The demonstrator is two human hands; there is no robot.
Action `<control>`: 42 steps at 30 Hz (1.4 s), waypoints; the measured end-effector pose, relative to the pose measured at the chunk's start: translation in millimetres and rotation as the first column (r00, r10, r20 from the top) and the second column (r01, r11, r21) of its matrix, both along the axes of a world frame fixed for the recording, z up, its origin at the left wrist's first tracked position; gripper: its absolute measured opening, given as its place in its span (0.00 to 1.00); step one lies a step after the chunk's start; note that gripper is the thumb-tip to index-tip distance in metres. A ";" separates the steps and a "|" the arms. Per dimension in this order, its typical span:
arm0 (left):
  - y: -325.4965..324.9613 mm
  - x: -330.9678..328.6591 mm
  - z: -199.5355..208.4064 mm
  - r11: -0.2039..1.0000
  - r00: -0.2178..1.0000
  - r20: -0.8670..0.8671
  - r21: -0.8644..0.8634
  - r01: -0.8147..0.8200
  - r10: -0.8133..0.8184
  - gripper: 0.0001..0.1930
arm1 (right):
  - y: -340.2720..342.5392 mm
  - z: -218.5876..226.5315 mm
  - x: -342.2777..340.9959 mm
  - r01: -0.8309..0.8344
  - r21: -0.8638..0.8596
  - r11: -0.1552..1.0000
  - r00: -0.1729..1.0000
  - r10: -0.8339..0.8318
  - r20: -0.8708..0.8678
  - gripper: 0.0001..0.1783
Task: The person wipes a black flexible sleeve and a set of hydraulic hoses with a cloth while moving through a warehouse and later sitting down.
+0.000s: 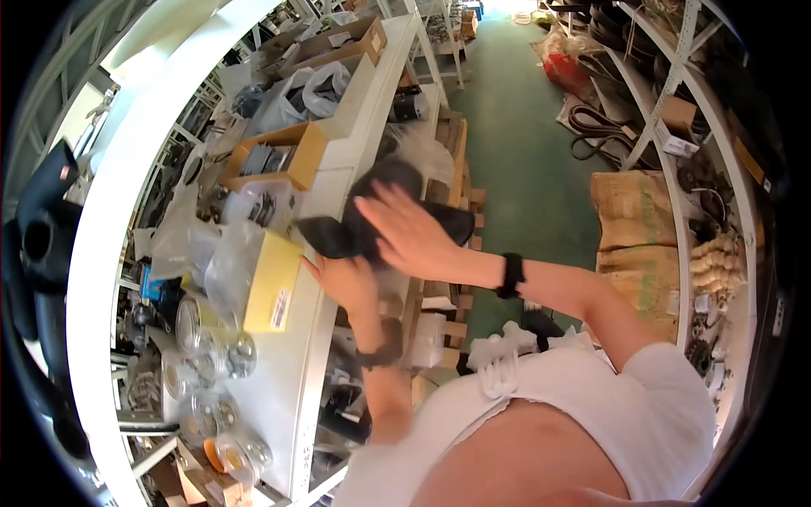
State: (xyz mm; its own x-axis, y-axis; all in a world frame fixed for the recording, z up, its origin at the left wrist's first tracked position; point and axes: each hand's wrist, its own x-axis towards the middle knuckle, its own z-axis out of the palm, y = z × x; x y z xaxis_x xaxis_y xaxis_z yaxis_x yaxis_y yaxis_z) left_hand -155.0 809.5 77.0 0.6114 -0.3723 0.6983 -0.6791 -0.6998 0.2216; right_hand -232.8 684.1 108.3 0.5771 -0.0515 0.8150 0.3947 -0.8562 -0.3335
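The right grip (414, 232), a bare hand, lies flat on or just over a black, smooth, curved piece with several lobes (363, 207), its fingers stretched out rather than curled. The left grip (345, 283), also bare, is at the lower side of that black piece with its thumb out to the left; the other fingers are partly hidden and blurred, so how tightly they close cannot be told. A black band (510, 275) circles the right wrist and a dark, blurred band (382, 342) the left.

The black piece sits at the right long edge of a long white metal shelf (287, 389), reaching out past that edge toward the aisle. Near its left end, by the same edge, stands a yellow box with a white label (269, 283). Left of the box lies a clear plastic bag (230, 266); clear round jars (228, 353) cluster toward the shelf's near end. Farther along that edge is an open brown cardboard box (311, 156) holding grey flat pieces, then whitish plastic bags (325, 89).

Beyond the right edge are wooden pallets (461, 173) and a green floor (524, 177). Across the aisle, brown sacks (638, 220) stand beside a rack, with looped black belts (591, 127) behind them.
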 end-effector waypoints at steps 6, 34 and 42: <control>-17.9 2.6 -9.5 0.957 0.959 0.206 0.171 -0.234 0.197 0.10 | -20.3 -45.7 93.3 -0.065 -0.175 0.982 0.983 0.033 -0.180 0.35; -247.4 100.4 13.9 0.505 0.754 0.437 0.563 -0.654 0.490 0.06 | -220.1 -39.1 237.2 -0.699 0.216 0.682 0.687 0.724 -0.058 0.11; -336.8 148.8 18.7 0.536 0.739 0.430 0.509 -0.673 0.519 0.05 | -308.1 -33.5 283.1 -0.654 0.222 0.723 0.708 0.689 -0.158 0.10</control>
State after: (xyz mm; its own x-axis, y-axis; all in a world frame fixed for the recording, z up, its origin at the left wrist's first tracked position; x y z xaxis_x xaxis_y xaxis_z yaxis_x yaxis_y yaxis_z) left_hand -6.2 472.7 95.6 0.7260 -0.3468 0.5938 -0.0228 -0.8752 -0.4833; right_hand 50.3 376.0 74.8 0.6602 0.3162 0.6813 0.7498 -0.3294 -0.5738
